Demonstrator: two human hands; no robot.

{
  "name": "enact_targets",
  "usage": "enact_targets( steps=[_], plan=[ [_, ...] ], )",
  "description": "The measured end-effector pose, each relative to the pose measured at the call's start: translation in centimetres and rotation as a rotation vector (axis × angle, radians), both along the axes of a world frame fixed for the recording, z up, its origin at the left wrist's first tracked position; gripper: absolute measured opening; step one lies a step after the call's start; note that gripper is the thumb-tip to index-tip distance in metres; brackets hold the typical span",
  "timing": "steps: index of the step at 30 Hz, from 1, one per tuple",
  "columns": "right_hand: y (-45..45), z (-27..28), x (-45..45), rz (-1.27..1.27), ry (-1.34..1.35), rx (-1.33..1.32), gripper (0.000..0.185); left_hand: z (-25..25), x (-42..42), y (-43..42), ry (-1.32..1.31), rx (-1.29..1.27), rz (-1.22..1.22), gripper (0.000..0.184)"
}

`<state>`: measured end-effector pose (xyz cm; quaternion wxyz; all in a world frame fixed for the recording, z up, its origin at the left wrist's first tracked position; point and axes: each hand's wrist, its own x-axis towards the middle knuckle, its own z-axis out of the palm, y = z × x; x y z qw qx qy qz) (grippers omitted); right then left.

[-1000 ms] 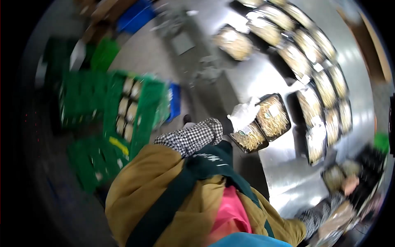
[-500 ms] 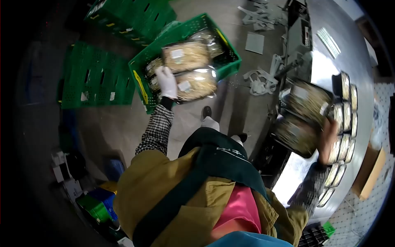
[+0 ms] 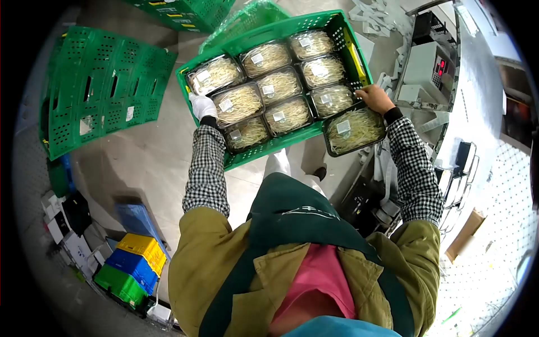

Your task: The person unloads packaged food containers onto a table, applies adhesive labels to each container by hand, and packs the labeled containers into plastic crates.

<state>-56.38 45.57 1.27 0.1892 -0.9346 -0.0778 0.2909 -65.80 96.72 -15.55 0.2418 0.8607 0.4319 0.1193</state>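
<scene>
A green crate [image 3: 275, 32] holds several black trays of pale sprouts under clear film, each with a white label. My left hand [image 3: 203, 106], in a white glove, is at the crate's left side, closed against a sprout tray [image 3: 238, 105]; its fingertips are partly hidden. My bare right hand [image 3: 376, 99] grips the top edge of another sprout tray [image 3: 355, 132], which is tilted over the crate's near right corner.
Green crates [image 3: 106, 84] stand at the left. A scale with red digits [image 3: 429, 67] is at the right beside the metal table [image 3: 477, 112]. Yellow, blue and green bins [image 3: 132, 267] sit at the lower left.
The view has shifted from the metal table to the crate. More trays now lie in the crate in neat rows. My right hand has come over from the table side with a tray.
</scene>
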Motion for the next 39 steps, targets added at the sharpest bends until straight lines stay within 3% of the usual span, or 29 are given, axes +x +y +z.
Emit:
enact_targets(
  steps=[2,4,5,6,9,10,11,12,13,16,17,18,20,23,24,26,27,29,30,31,32,33,34,35,36,37,38,39],
  plan=[
    [3.2,0.3,0.1,0.030,0.089,0.106,0.034,3.0,-0.7,-1.3,0.265,0.048,-0.126,0.045],
    [7.6,-1.3,-0.4,0.021,0.181,0.151,0.035,3.2,-2.2,-1.6,0.353,0.133,-0.356,0.048],
    [10.2,-2.2,-0.9,0.073,0.188,0.209,0.036,6.4,-2.5,-3.1,0.291,-0.004,-0.265,0.047],
    [12.6,-5.4,-1.6,0.038,0.216,0.294,0.036,6.3,-3.7,-3.7,0.231,0.094,-0.318,0.045],
    [20.8,-11.4,-5.0,-0.003,0.017,0.445,0.037,10.0,-5.8,-6.1,0.117,0.002,-0.417,0.044],
    [23.1,-12.6,-6.0,0.055,0.115,0.406,0.039,10.8,-6.5,-6.8,0.082,-0.007,-0.458,0.045],
    [24.8,-17.3,-7.3,0.163,0.128,0.527,0.040,14.0,-6.6,-8.0,0.114,-0.147,-0.497,0.045],
    [26.2,-16.8,-8.3,0.181,0.235,0.526,0.039,11.7,-7.9,-8.3,0.066,-0.039,-0.535,0.048],
    [27.0,-14.8,-9.2,0.206,0.140,0.448,0.039,11.0,-8.6,-8.6,0.137,0.004,-0.568,0.049],
    [24.4,-12.1,-11.0,0.177,-0.100,0.559,0.035,10.1,-10.3,-11.1,0.191,0.019,-0.721,0.051],
    [21.3,-12.1,-11.2,0.360,-0.343,0.458,0.033,10.7,-10.0,-13.0,0.168,0.010,-0.750,0.051],
    [18.2,-8.0,-11.7,-0.019,-0.212,0.612,0.030,10.9,-9.5,-15.0,0.143,-0.006,-0.787,0.051],
    [11.1,-5.0,-13.5,-0.179,-0.205,0.545,0.025,9.4,-8.8,-18.7,-0.042,-0.002,-0.910,0.051],
    [-2.6,-1.7,-20.2,-0.581,-0.541,0.510,0.021,13.3,-5.5,-29.9,-0.145,-0.109,-1.197,0.051],
    [-6.7,2.3,-23.4,-0.740,-0.562,0.370,0.021,13.8,-4.6,-34.0,-0.167,-0.153,-1.305,0.052],
    [-15.7,1.8,-32.2,-1.094,-0.885,0.292,0.018,16.3,-4.2,-42.9,-0.243,-0.139,-1.570,0.053],
    [-19.8,3.6,-36.7,-1.165,-0.868,-0.038,0.023,16.8,-3.9,-47.4,-0.233,-0.139,-1.670,0.054],
    [-28.8,-2.0,-49.6,-1.559,-1.086,-0.009,0.031,17.3,-4.8,-56.9,-0.304,-0.100,-1.860,0.056],
    [-32.6,-2.2,-56.8,-1.706,-0.986,-0.217,0.028,17.1,-5.0,-61.5,-0.365,-0.132,-1.955,0.057],
    [-34.2,1.5,-61.5,-1.555,-1.108,-0.619,0.023,16.9,-5.3,-66.3,-0.358,-0.083,-1.987,0.059],
    [-38.4,-2.4,-69.4,-1.744,-1.248,-0.637,0.017,17.0,-5.8,-70.9,-0.347,-0.024,-2.006,0.061],
    [-39.9,-2.0,-75.2,-1.553,-0.681,-1.205,0.020,17.2,-6.3,-75.5,-0.290,0.003,-1.986,0.065],
    [-40.1,0.6,-77.0,-1.547,-0.596,-1.449,0.025,17.4,-6.6,-79.8,-0.232,0.032,-1.953,0.070],
    [-42.2,0.2,-81.1,-1.738,-0.341,-1.439,0.027,17.6,-7.4,-83.9,-0.105,0.062,-1.899,0.074],
    [-44.0,-2.1,-86.9,-1.471,-0.187,-1.443,0.029,17.6,-7.7,-87.6,0.019,0.091,-1.837,0.079],
    [-46.3,-2.3,-88.9,-1.695,0.124,-1.211,0.035,15.3,-7.4,-91.5,0.033,0.117,-1.823,0.075],
    [-48.3,-2.4,-90.0,-1.955,0.152,-1.040,0.043,12.6,-7.1,-94.8,0.049,0.140,-1.807,0.072],
    [-49.0,-1.9,-89.7,-1.847,0.137,-1.058,0.032,11.8,-7.0,-97.4,-0.002,0.146,-1.814,0.074]
  ],
)
